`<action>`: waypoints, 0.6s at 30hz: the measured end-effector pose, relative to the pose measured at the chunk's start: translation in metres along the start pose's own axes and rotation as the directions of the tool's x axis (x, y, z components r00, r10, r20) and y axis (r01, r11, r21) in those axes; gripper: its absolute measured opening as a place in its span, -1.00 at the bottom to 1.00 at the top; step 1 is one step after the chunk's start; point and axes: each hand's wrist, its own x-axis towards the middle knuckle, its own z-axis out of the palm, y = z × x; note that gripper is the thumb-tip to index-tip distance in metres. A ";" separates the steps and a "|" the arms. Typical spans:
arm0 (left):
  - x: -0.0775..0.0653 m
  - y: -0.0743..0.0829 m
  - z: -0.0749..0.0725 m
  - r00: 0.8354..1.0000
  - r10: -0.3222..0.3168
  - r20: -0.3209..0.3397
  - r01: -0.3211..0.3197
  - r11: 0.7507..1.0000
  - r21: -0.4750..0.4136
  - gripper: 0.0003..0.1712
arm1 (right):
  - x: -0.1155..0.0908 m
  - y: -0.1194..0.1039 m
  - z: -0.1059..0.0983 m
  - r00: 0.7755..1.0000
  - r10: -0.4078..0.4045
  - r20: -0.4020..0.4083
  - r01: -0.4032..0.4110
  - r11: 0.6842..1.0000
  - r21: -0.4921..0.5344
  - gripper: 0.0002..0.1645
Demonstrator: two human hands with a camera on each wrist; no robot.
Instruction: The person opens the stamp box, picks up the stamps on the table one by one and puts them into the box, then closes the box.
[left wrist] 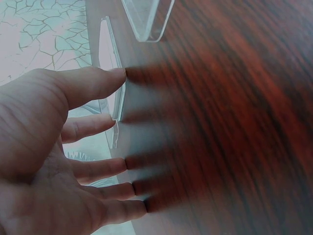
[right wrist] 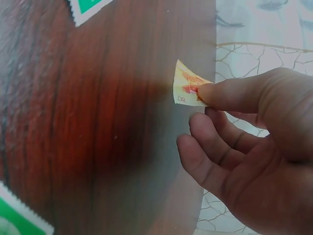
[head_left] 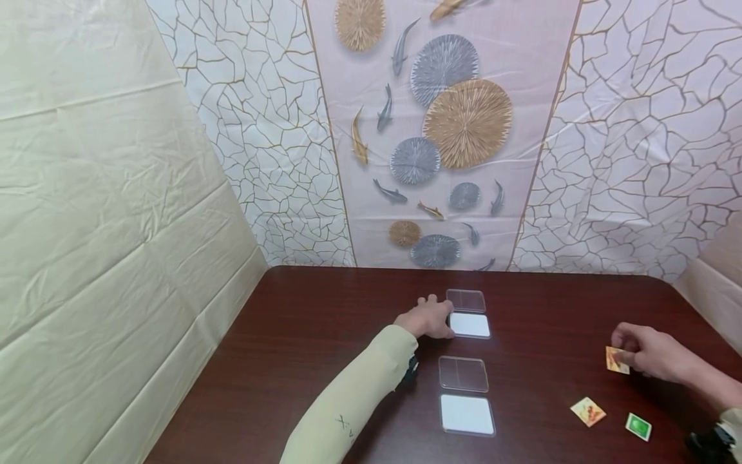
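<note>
My right hand (head_left: 654, 352) pinches a small yellow-and-orange stamp (right wrist: 187, 88) between thumb and forefinger, above the right side of the table. Its other fingers curl loosely below the stamp. At the far middle, my left hand (head_left: 428, 318) is spread beside a white-filled clear plastic case (head_left: 471, 325). The thumb and forefinger meet the case's left edge in the left wrist view, and the other fingertips rest on the table. The clear lid (head_left: 466, 300) lies opened out behind the white part.
Nearer on the dark wooden table (head_left: 324, 309) lies a second case with a white part (head_left: 466, 414) and a clear lid (head_left: 463, 374). An orange-patterned stamp (head_left: 588, 411) and a green stamp (head_left: 638, 426) lie at the near right. A patterned cloth (head_left: 290, 129) hangs behind the table.
</note>
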 end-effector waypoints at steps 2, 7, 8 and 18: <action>0.000 0.000 0.000 1.000 -0.002 0.002 0.002 1.000 0.000 -0.51 | 0.000 -0.003 0.000 1.000 -0.017 -0.013 0.017 1.000 -0.009 -0.86; 0.000 -0.001 0.000 1.000 0.002 0.005 -0.002 1.000 -0.003 -0.54 | 0.001 -0.012 0.000 0.997 -0.064 -0.041 0.063 0.998 -0.025 -0.86; 0.000 -0.001 0.000 1.000 0.003 0.004 -0.003 1.000 -0.003 -0.54 | 0.002 -0.014 0.000 0.996 -0.072 -0.047 0.070 0.997 -0.030 -0.86; 0.001 -0.002 0.000 1.000 0.011 0.000 -0.011 1.000 -0.004 -0.53 | 0.008 -0.032 -0.003 0.994 -0.094 -0.052 0.092 0.995 -0.042 -0.87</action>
